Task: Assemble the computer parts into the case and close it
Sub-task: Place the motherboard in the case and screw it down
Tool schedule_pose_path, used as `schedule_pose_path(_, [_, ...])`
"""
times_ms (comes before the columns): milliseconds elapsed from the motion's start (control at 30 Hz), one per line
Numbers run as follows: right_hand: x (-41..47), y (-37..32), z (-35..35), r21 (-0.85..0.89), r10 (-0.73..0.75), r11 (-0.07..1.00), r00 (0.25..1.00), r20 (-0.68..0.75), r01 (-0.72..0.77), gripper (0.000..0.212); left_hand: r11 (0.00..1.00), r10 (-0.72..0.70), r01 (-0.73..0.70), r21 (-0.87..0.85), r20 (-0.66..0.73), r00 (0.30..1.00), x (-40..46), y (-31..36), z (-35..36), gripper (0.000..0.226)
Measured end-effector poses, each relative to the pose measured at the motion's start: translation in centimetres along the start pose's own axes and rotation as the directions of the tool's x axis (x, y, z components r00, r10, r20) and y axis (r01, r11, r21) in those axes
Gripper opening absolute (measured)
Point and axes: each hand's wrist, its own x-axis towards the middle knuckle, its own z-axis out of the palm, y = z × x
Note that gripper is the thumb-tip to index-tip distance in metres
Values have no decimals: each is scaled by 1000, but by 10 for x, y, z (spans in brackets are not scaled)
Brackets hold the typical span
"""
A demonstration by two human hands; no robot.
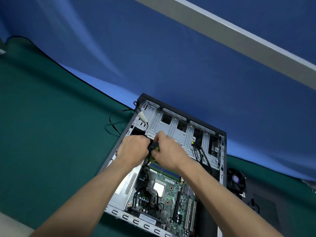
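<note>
While a black cable connector (pixel 152 146) is pinched between the left hand (pixel 135 147) and right hand (pixel 166 152) above the motherboard (pixel 162 194), it is judged light, stiff-bodied and fragile-pinned; gripping by the housing is advised.

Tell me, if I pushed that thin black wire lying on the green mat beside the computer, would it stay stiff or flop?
Probably flop: the black wire already lies in loose loops on the green mat. It looks thin, so likely light. One end runs into the case, so it would likely tug, not slide free.

We reach both bare forearms forward, our left hand (pixel 134 147) and right hand (pixel 168 152) meeting, fingers curled, pinching together.
</note>
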Motion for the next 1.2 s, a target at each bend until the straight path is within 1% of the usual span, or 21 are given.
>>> schedule_pose_path(67, [1, 1, 1, -143, 35, 988, 992, -120, -52, 25, 1000, -5, 5, -6, -19, 1000, -1, 0, 0, 14])
schedule_pose_path(100, [1, 2, 0, -208, 64, 973, 984, -168, -99, 29, 1000, -7, 7, 4, -19, 1000, -1, 1, 0, 15])
schedule_pose_path(133, [0, 3, -1, -239, 84, 963, 979, -186, -128, 34, 1000, -6, 6, 13, -15, 1000, -2, 1, 0, 16])
schedule_pose_path(167, [-1, 6, -2, -232, 98, 963, 981, -165, -135, 36, 1000, -2, 2, 15, -12, 1000, -1, 1, 0, 17])
schedule_pose_path(267, [-3, 4, -5, -104, 82, 991, 997, -15, -83, 34, 1000, 4, -4, 26, -1, 1000, 0, 0, 1, 15])
schedule_pose_path(300, [-4, 3, -4, -104, 82, 991, 997, -2, -82, 32, 999, 4, -3, 33, -1, 1000, 0, 0, 1, 15])
schedule_pose_path(333, [-4, 3, -4, -123, 94, 988, 995, -23, -96, 29, 999, 4, -4, 38, -4, 1000, 0, 0, 1, 16])
schedule_pose_path(400, [-4, 2, -5, -128, 127, 982, 990, -67, -135, 32, 999, 6, -6, 37, -4, 1000, 0, 1, 2, 16])
schedule_pose_path(533, [-3, 2, -10, 82, 158, 983, 984, 85, -165, 25, 1000, -2, 2, 29, 3, 1000, 1, -1, 2, 15])
schedule_pose_path(567, [-2, 2, -9, 94, 176, 979, 982, 67, -182, 21, 1000, -3, 3, 28, -1, 1000, 1, -1, 2, 15])
schedule_pose_path(667, [-2, 1, -4, 162, 257, 956, 965, -50, -246, 25, 1000, 7, -7, 30, 3, 1000, 0, 0, 2, 15])
schedule_pose_path(700, [-1, 1, -2, 213, 270, 943, 962, -44, -255, 25, 1000, 12, -12, 28, 7, 1000, 0, 1, 2, 14])
schedule_pose_path(767, [-1, -5, -1, 295, 273, 916, 961, 36, -271, 30, 1000, 14, -14, 25, 12, 1000, 0, 1, 1, 13])
schedule_pose_path(800, [-1, -6, -1, 270, 265, 925, 963, 45, -267, 29, 1000, 10, -10, 25, 12, 1000, 0, 0, 1, 13])
schedule_pose_path(867, [-1, -5, 2, 131, 277, 955, 959, -66, -267, 25, 1000, 6, -6, 21, 7, 1000, 1, 0, 2, 15])
schedule_pose_path(900, [-1, -4, 2, 74, 286, 958, 949, -135, -278, 28, 1000, 6, -6, 16, 5, 1000, 1, 0, 4, 16])
schedule_pose_path(933, [-1, -2, 1, 70, 288, 957, 947, -144, -281, 30, 1000, 5, -5, 11, 8, 1000, 1, 0, 4, 16])
schedule_pose_path(1033, [-3, 2, -6, 228, 285, 931, 958, 39, -286, 32, 1000, 7, -7, 18, 8, 1000, 1, -1, 3, 16])
schedule_pose_path(1067, [-3, 2, -7, 224, 274, 932, 959, 74, -284, 30, 1000, 10, -10, 21, 7, 1000, 1, -1, 3, 16])
schedule_pose_path(1133, [-4, 3, -5, 154, 286, 944, 957, 50, -291, 22, 1000, 12, -12, 20, 4, 1000, 1, -2, 3, 16])
schedule_pose_path(1200, [-4, 5, -1, 66, 327, 944, 944, -48, -324, 30, 1000, 11, -11, 21, 7, 1000, 0, -1, 3, 16])
